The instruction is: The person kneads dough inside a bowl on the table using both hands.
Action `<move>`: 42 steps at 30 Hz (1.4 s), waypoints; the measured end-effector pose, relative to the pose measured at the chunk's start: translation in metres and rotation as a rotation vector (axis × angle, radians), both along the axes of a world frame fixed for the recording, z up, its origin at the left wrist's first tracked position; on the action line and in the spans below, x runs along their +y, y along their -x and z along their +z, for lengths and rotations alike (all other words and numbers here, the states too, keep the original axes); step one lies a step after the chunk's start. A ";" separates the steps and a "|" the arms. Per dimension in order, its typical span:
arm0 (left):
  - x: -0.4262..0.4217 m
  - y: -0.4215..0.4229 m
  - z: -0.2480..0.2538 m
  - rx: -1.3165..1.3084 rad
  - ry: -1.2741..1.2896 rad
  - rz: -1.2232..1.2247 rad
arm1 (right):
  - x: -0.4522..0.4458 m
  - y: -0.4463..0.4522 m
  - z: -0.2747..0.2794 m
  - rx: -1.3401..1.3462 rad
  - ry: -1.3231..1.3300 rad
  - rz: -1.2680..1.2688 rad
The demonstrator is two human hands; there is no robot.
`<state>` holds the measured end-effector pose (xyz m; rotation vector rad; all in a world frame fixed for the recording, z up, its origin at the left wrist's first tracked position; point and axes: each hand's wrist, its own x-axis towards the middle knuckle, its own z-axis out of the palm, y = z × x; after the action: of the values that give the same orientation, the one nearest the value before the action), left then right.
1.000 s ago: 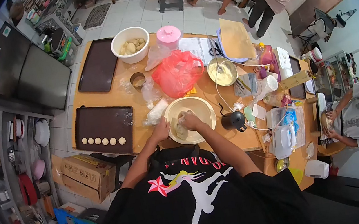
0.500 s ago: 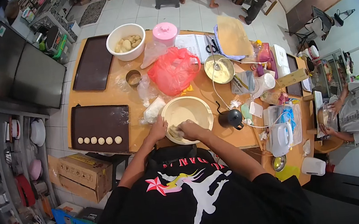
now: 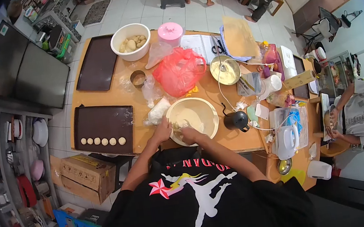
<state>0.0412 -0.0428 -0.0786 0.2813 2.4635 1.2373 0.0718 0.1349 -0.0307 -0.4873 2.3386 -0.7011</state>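
Six shaped balls (image 3: 97, 141) are lying on the tray (image 3: 104, 117) at the table's (image 3: 111, 96) near left corner; dough (image 3: 182, 124) is lying unshaped in the near-edge bowl (image 3: 210, 106). The left hand (image 3: 162, 131) and right hand (image 3: 190, 135) are working there, apart, their grips not showing.

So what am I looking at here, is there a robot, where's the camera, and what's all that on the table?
There's no robot: these are a person's bare hands, seen from a camera worn on the head, looking forward and down. The left hand is at the edge of a cream bowl; the right hand reaches inside, though I can't tell what it grips. Also on the table are a dark tray with six small pale balls, a red plastic bag, a pink lidded tub and a white bowl of pale lumps.
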 end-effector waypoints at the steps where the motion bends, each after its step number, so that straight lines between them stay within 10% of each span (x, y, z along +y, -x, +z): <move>1: -0.001 0.000 -0.001 -0.025 0.007 -0.009 | 0.008 0.002 0.013 -0.050 0.085 0.059; 4: 0.003 0.004 0.017 -0.098 0.035 -0.007 | 0.027 0.014 0.060 -0.523 0.389 -0.368; 7: 0.002 0.004 0.043 -0.218 0.056 -0.038 | 0.052 0.030 0.022 -0.088 0.117 -0.446; 13: 0.001 0.003 0.002 -0.044 -0.015 -0.027 | 0.038 0.040 -0.004 -0.573 0.176 -0.584; 20: 0.004 -0.002 0.021 0.038 -0.038 0.022 | 0.016 0.012 0.000 0.008 -0.192 -0.177; 23: 0.004 0.004 0.035 -0.249 0.085 -0.038 | 0.001 0.007 -0.002 0.003 -0.317 -0.286; 42: 0.004 0.000 0.029 -0.010 0.025 -0.006 | -0.004 -0.007 -0.012 0.019 -0.137 -0.651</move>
<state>0.0417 -0.0391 -0.0499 0.2748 2.4659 1.2020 0.0789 0.1308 -0.0423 0.3542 2.5460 -0.8096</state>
